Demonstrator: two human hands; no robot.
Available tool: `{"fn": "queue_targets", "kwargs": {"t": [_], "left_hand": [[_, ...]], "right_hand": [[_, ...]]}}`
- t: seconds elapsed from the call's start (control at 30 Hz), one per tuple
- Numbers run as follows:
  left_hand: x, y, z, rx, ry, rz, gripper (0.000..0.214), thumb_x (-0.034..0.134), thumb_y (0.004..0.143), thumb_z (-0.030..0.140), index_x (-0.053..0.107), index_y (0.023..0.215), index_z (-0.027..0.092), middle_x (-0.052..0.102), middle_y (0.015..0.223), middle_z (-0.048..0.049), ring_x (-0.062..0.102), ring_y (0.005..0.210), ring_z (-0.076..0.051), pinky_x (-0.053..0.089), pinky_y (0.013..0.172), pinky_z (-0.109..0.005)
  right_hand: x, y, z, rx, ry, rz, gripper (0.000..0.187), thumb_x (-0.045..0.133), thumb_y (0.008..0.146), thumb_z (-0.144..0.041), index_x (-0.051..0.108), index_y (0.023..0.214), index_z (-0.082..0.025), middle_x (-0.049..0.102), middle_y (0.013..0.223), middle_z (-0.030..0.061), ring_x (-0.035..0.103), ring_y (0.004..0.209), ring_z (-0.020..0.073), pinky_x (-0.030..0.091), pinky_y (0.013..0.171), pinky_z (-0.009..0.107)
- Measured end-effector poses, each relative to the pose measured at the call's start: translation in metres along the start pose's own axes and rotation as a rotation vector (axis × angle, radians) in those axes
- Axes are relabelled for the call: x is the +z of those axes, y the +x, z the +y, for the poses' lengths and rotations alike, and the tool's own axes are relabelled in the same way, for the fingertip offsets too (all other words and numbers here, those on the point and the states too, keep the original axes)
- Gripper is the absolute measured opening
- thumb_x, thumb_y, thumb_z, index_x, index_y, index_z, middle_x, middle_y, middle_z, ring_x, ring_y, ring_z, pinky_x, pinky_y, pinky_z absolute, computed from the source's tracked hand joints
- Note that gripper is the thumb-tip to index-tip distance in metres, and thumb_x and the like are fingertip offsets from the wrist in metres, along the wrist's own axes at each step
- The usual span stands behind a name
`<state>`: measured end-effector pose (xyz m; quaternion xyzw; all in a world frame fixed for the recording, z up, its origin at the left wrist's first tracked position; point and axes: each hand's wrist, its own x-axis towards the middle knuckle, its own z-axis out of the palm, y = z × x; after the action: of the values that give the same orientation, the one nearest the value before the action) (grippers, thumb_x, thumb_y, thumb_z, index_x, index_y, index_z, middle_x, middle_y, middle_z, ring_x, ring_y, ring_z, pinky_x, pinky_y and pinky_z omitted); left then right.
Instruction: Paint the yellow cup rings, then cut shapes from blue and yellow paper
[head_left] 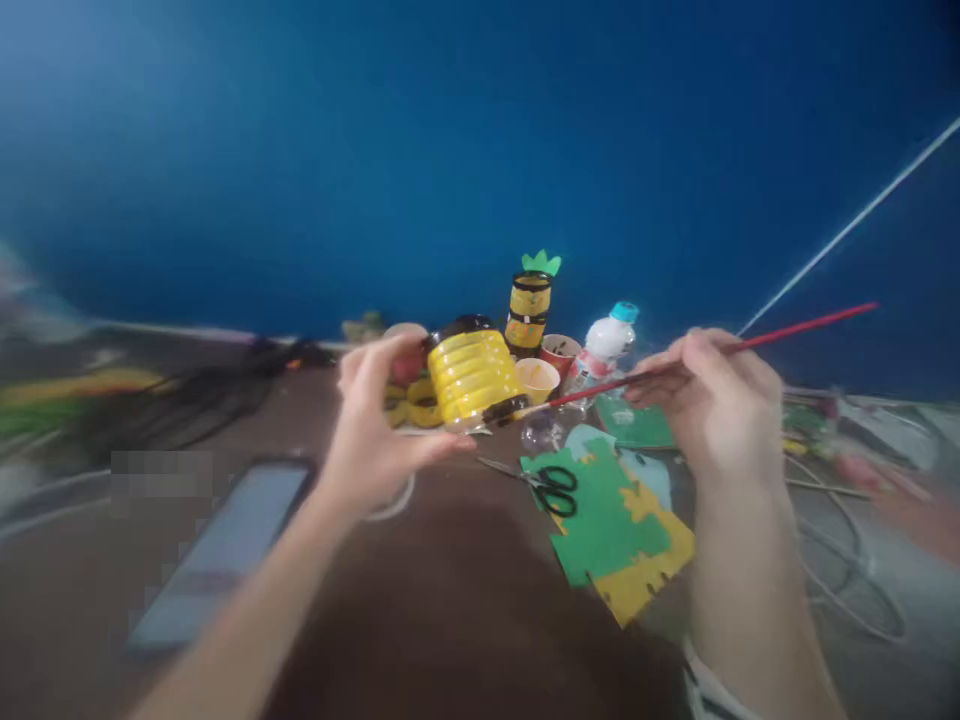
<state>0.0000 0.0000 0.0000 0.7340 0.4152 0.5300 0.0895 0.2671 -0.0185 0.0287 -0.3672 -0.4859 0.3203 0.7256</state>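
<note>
My left hand [375,415] is closed round a ribbed container [474,375], painted yellow with black at its ends and tilted on its side. It looks like the cut part of a plastic bottle. In my right hand [709,400] is a thin red paintbrush [600,390], pinched along its handle. The brush tip meets or nearly meets the black edge of the container; I cannot tell if they touch. Just behind stands a yellow and black banded container [529,310] topped with a green paper crown. A pale paint cup [538,378] is close to the brush.
Black-handled scissors [555,490] lie on cut green and yellow paper sheets [607,530]. A phone [225,560] lies at the left. A white bottle with a blue cap [611,338] and a red cup [561,348] stand by the blue wall [450,150]. Cables [847,560] run along the right.
</note>
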Motion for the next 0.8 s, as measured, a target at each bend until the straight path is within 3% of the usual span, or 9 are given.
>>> {"fn": "queue_targets", "kwargs": {"t": [0.17, 0.8], "left_hand": [[0.0019, 0.0018, -0.0012, 0.005, 0.011, -0.019, 0.086, 0.079, 0.044, 0.056, 0.047, 0.118, 0.026, 0.051, 0.113, -0.0074, 0.050, 0.100, -0.024, 0.047, 0.088, -0.044], [-0.0015, 0.0032, 0.0020, 0.035, 0.109, -0.067, 0.081, 0.079, 0.048, 0.051, 0.047, 0.117, 0.025, 0.055, 0.107, -0.0055, 0.046, 0.102, -0.025, 0.044, 0.088, -0.042]], "right_hand": [[-0.0013, -0.0003, -0.0001, 0.022, 0.001, -0.017, 0.012, 0.059, 0.081, -0.021, 0.060, 0.069, -0.017, 0.070, 0.060, 0.0007, 0.066, 0.044, 0.0157, 0.053, 0.042, 0.025], [-0.0083, 0.0017, -0.0061, -0.039, 0.042, -0.007, 0.017, 0.053, 0.084, -0.015, 0.062, 0.070, -0.015, 0.070, 0.059, 0.0034, 0.067, 0.047, 0.0157, 0.058, 0.045, 0.024]]}}
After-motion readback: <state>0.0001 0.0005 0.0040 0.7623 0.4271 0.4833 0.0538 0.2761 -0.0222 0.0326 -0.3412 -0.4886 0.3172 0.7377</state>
